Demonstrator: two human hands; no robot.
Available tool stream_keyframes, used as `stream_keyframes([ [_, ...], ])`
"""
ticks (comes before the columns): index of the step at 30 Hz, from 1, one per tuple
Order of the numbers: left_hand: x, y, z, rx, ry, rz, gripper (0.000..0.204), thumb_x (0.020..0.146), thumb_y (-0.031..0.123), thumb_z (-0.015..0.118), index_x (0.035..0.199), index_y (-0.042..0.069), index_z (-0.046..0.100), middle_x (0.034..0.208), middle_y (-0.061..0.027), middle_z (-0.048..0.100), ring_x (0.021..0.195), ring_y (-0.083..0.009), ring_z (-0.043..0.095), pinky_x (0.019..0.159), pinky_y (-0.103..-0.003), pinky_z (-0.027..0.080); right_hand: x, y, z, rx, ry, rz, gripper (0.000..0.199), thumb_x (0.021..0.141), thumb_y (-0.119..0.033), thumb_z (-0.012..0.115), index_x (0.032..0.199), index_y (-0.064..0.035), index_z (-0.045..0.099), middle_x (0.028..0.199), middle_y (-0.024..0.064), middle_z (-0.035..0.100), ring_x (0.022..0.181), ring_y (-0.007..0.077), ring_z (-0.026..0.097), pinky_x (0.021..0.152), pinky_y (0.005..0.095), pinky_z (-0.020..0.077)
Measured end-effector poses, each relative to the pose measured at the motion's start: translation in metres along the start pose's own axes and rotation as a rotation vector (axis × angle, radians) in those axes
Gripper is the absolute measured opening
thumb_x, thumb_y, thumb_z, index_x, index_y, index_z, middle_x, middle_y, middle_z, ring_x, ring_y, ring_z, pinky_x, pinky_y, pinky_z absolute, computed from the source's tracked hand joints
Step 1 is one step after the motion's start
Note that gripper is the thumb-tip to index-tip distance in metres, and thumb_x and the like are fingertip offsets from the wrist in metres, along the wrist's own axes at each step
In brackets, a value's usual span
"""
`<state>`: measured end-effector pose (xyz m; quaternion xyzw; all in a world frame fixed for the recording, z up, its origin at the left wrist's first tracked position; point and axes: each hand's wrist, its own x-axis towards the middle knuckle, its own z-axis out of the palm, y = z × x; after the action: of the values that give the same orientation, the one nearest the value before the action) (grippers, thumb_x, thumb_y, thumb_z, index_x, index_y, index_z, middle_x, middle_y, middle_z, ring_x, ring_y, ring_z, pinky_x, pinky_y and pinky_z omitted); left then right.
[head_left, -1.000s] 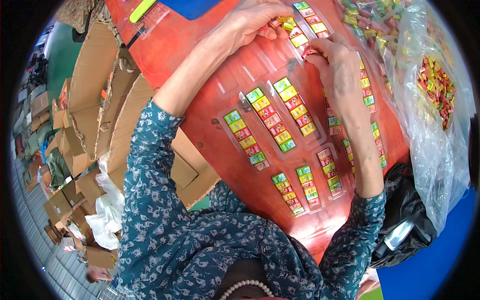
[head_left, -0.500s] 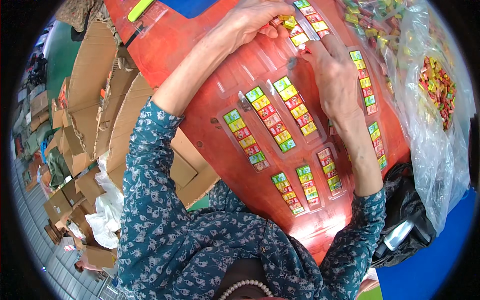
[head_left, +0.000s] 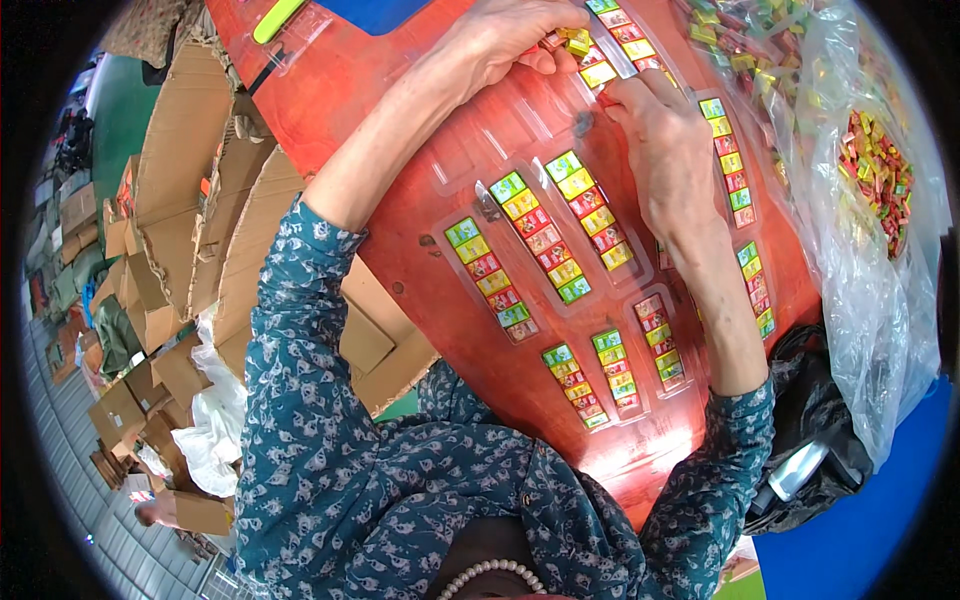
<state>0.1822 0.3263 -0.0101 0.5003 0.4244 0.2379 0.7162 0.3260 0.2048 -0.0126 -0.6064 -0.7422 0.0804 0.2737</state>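
At the far side of the red table, my left hand [head_left: 520, 40] is closed around several small wrapped pieces [head_left: 576, 42], yellow and red ones showing at the fingertips. Beside it, my right hand [head_left: 665, 140] pinches a small red piece [head_left: 605, 98] at the lower end of a row in a clear plastic tray [head_left: 598, 76]; fingers partly hide it. Nearer to me lie more clear trays, with rows of green, yellow and red wrapped pieces [head_left: 540, 237] in their slots. A tray with bare slots [head_left: 480, 140] sits below my left wrist.
On the right, a large clear plastic bag [head_left: 850, 330] holds many loose wrapped pieces [head_left: 875, 180]. A black bag [head_left: 820, 450] hangs near the table's right edge. Cardboard boxes [head_left: 180, 170] stand on the left. A yellow-green handled tool [head_left: 278, 20] lies at the far left corner.
My right hand's fingers have shifted slightly at the tray row. My left hand stays in place with its pieces. A person in the far left background has moved a little.
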Motion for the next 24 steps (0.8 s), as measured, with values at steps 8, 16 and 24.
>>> stream_keyframes([
  [8,-0.001,0.009,0.002,0.033,-0.01,0.018,0.016,0.083,0.014,0.055,0.079,-0.002,0.06,0.061,-0.0081,0.059,0.042,-0.0098,0.053,0.033,-0.017,0.04,0.009,0.002,-0.008,0.043,-0.034,-0.051,0.01,0.07,0.005,0.055,0.078,0.001,0.06,0.075,0.0148,0.056,0.068,0.0312,0.057,0.057,0.0355,0.0444],
  [16,-0.011,0.016,0.008,0.122,0.0,0.045,0.017,0.083,0.013,0.053,0.078,-0.002,0.059,0.061,-0.0064,0.058,0.043,-0.0095,0.053,0.034,-0.017,0.04,0.006,0.01,-0.003,0.249,0.148,0.036,0.009,0.073,-0.001,0.058,0.082,0.0013,0.062,0.075,0.0152,0.059,0.068,0.0262,0.06,0.06,0.0324,0.0463],
  [24,-0.005,0.031,0.017,0.068,0.041,0.02,0.014,0.082,0.011,0.055,0.08,-0.002,0.059,0.061,-0.0067,0.058,0.045,-0.0104,0.055,0.033,-0.017,0.038,-0.003,0.033,-0.035,0.676,0.034,0.488,0.016,0.078,-0.009,0.059,0.085,0.004,0.064,0.068,0.0077,0.063,0.061,0.0094,0.056,0.055,0.0252,0.0444],
])
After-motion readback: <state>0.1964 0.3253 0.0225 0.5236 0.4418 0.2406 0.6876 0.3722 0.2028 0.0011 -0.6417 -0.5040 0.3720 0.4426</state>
